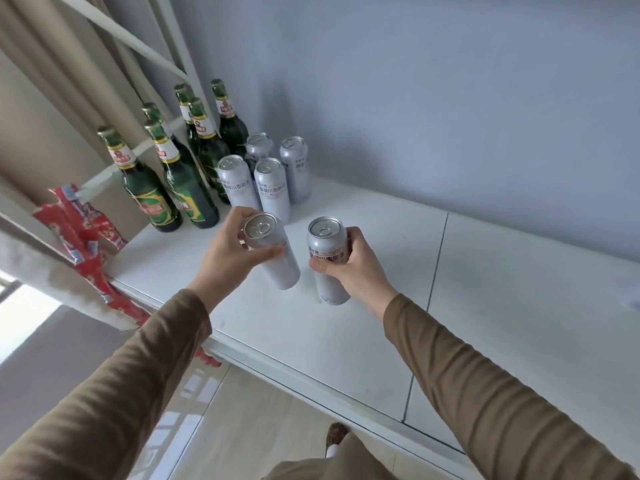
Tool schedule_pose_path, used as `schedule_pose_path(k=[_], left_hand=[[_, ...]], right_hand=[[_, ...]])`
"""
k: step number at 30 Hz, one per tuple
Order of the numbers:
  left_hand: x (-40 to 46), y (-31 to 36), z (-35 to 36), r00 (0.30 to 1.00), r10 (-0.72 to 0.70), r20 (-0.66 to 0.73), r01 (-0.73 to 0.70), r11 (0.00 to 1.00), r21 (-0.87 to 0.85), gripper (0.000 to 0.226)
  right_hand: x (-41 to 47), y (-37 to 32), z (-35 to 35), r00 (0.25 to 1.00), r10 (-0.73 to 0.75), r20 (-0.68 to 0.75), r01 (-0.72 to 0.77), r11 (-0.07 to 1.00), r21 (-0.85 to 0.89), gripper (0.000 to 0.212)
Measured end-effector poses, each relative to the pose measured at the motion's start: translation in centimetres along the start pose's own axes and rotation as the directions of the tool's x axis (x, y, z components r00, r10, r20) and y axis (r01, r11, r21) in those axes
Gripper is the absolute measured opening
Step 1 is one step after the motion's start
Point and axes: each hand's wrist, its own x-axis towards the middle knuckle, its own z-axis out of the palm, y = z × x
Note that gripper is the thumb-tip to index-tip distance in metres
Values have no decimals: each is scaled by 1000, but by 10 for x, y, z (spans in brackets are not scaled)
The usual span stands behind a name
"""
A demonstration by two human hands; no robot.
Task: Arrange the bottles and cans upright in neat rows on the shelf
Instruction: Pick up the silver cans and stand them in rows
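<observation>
Mostly done: green beer bottles (152,188) and four silver cans (272,188) stand in rows at the shelf (519,306) back. Left hand (228,258) grips one can (272,251), right hand (349,265) grips another can (329,258), both at the front, unplaced.

**Counting the things on the shelf**

There are 6 silver cans (271,188): 4 stand in a bunch and 2 are held, 1 in each hand. There are 6 green bottles (145,188), I think; the ones at the back hide each other a bit. There are 2 hands (228,251). There is 1 white shelf (502,306).
</observation>
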Motion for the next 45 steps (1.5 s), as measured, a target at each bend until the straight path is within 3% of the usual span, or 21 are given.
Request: schedule_pose_path(k=[9, 24, 34, 38, 45], left_hand=[[54, -29, -60, 997, -18, -70, 22, 998, 62, 54], [132, -88, -141, 986, 39, 161, -77, 970, 232, 61], [141, -93, -149, 948, 93, 304, -192, 930, 313, 65], [143, -94, -152, 941, 75, 330, -200, 909, 365, 81], [139, -52, -138, 886, 325, 332, -451, 770, 450, 83]], right_hand=[[66, -28, 62, 997, -29, 71, 30, 999, -17, 58], [122, -47, 175, 995, 39, -87, -46, 996, -77, 65], [116, -43, 190, 984, 47, -174, -56, 997, -50, 70], [110, -45, 188, 985, 74, -159, -81, 996, -43, 77], [84, -59, 160, 977, -22, -212, -30, 971, -237, 77]])
